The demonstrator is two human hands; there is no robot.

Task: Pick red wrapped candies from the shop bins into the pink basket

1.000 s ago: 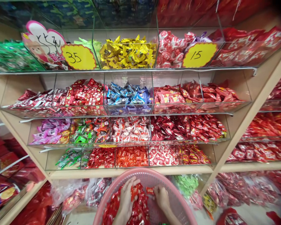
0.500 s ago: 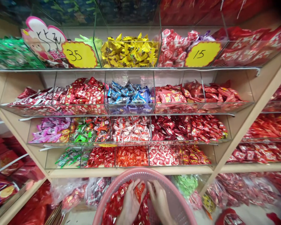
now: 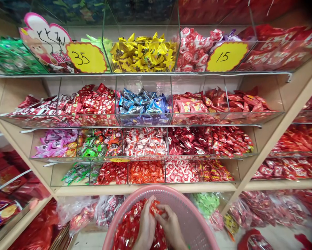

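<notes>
Hands [image 3: 148, 224] holding red packet [image 3: 154, 209], pink basket [image 3: 189, 217] around, stocked shelves [image 3: 80, 190] beyond

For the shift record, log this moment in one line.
left hand: holding orange-red packets | right hand: touching them | pink basket: under both hands, red packets inside at left

The pink basket [image 3: 195, 222] is perforated plastic, its rounded rim smooth with a soft sheen. Red wrapped sweets [image 3: 127, 225] inside it have crinkled, glossy film wrappers; the orange-red packet [image 3: 154, 209] at the hands looks similarly slick. The shelf board [image 3: 85, 190] is pale, smooth and wood-looking, nearly matt. Clear, shiny plastic-looking panels [image 3: 142, 120] front the compartments. The yellow sweets [image 3: 142, 55] show bright, foil-like wrapping, the yellow price tags [image 3: 86, 58] flat, matt card. Transparent bags [image 3: 67, 208] below are wrinkled, glossy plastic.
</notes>
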